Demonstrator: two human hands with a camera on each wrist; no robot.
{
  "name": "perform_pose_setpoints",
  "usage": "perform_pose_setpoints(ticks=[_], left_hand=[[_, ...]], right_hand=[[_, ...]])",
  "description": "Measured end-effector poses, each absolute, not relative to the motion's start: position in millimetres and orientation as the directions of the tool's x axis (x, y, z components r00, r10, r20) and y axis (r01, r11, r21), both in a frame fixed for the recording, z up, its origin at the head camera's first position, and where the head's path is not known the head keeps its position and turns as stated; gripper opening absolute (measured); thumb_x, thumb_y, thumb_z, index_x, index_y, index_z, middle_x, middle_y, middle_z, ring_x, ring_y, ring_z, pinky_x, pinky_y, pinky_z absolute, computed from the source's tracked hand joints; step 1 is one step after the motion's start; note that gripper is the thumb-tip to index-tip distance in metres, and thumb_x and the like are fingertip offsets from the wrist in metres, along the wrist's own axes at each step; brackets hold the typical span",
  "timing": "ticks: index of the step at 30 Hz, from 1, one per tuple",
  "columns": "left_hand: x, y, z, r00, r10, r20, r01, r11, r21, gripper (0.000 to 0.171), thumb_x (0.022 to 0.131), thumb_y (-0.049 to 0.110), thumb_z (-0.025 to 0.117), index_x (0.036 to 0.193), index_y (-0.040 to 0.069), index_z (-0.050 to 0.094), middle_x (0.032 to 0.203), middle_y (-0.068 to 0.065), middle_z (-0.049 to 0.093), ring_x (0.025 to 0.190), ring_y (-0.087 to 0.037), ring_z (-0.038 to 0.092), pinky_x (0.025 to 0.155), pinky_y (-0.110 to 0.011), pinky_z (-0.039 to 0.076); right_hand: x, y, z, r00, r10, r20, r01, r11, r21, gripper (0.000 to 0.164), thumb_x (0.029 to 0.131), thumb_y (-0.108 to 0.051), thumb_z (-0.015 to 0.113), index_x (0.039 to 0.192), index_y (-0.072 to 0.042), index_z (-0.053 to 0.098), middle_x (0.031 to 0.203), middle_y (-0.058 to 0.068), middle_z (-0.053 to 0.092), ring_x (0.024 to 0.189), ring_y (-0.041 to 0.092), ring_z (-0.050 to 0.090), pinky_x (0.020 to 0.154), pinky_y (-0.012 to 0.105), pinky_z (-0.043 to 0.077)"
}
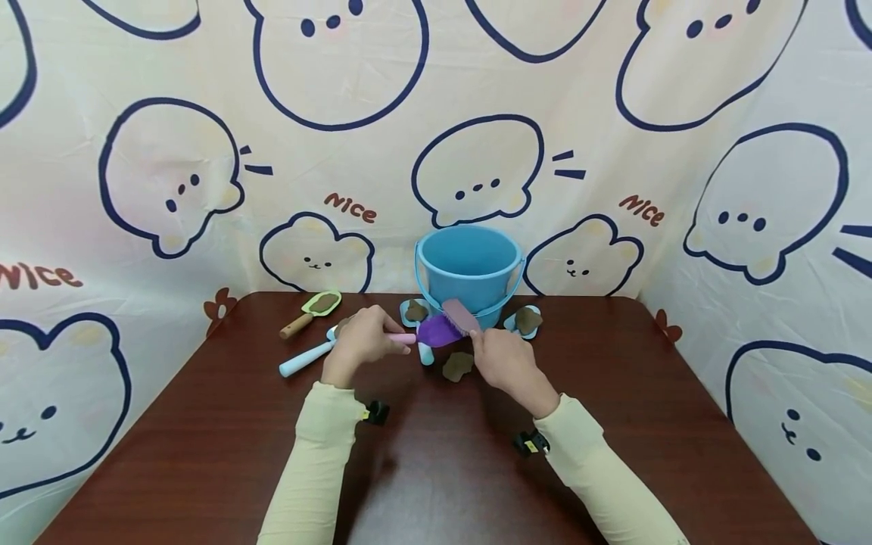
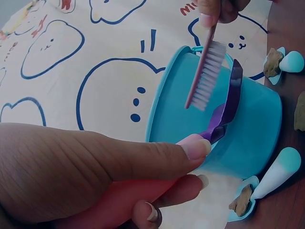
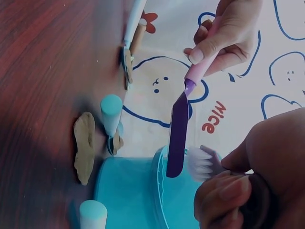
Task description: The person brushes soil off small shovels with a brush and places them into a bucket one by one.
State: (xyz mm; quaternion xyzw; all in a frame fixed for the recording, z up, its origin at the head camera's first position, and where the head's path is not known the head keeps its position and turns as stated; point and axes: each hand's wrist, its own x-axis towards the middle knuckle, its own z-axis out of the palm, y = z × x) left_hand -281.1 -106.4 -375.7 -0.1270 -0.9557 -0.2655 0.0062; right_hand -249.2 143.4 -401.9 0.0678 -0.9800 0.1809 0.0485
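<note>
My left hand [image 1: 364,337] grips the pink handle of a small shovel with a purple blade [image 1: 436,331]. The thumb lies along the handle in the left wrist view. My right hand [image 1: 507,359] holds a mauve brush [image 1: 460,316] with pale bristles [image 2: 209,76]. In the right wrist view the bristles are right beside the blade [image 3: 178,136]. Both tools overlap the light blue bucket [image 1: 453,286] in the head view, held up near its rim. The blade stands edge-on in the right wrist view, and no lump shows on it there.
A flat brown lump [image 1: 457,367] lies on the table in front of the bucket. Small blue scoops with brown lumps [image 1: 528,320] flank the bucket. At left lie a green scoop [image 1: 327,303] and a scoop with a light blue handle [image 1: 306,358]. A patterned cloth [image 1: 388,174] hangs behind.
</note>
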Motion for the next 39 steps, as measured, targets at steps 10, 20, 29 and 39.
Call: perform_pose_setpoints(ticks=[10,20,29,39], left_hand=[[-280,-105,-379,-0.967,0.245,0.075,0.249,0.828,0.503,0.03,0.078,0.03,0.09,0.102,0.013,0.083,0.098,-0.005,0.078,0.085,-0.021,0.064,0.07,-0.037,0.052],[-281,-103,-378,-0.964,0.252,0.084,0.258,0.813,0.522,0.027,0.079,0.025,0.089,0.1,0.01,0.083,0.096,-0.007,0.077,0.085,-0.022,0.065,0.071,-0.037,0.055],[-281,-104,-379,-0.966,0.248,0.075,0.251,0.83,0.498,0.028,0.078,0.028,0.09,0.1,0.012,0.083,0.096,-0.005,0.078,0.085,-0.021,0.065,0.071,-0.037,0.054],[-281,-107,-376,-0.967,0.246,0.062,0.243,0.831,0.501,0.028,0.079,0.031,0.089,0.101,0.015,0.084,0.097,-0.004,0.078,0.083,-0.02,0.066,0.065,-0.034,0.054]], right_hand=[[-244,131,-406,-0.985,-0.152,0.078,-0.171,0.909,-0.381,0.048,0.11,-0.037,0.04,0.073,-0.012,0.054,0.063,0.006,0.05,0.054,0.021,0.051,0.047,0.032,0.039],[-242,122,-409,-0.976,-0.209,0.065,-0.217,0.884,-0.414,0.041,0.11,-0.036,0.043,0.079,-0.013,0.056,0.064,0.004,0.05,0.054,0.017,0.048,0.047,0.03,0.04],[-244,125,-416,-0.98,-0.194,0.045,-0.196,0.902,-0.385,0.044,0.109,-0.036,0.043,0.074,-0.012,0.055,0.062,0.004,0.049,0.053,0.018,0.048,0.046,0.03,0.039],[-248,133,-412,-0.983,-0.182,0.033,-0.182,0.927,-0.328,0.048,0.11,-0.036,0.039,0.071,-0.012,0.054,0.062,0.005,0.049,0.055,0.02,0.05,0.048,0.032,0.04]])
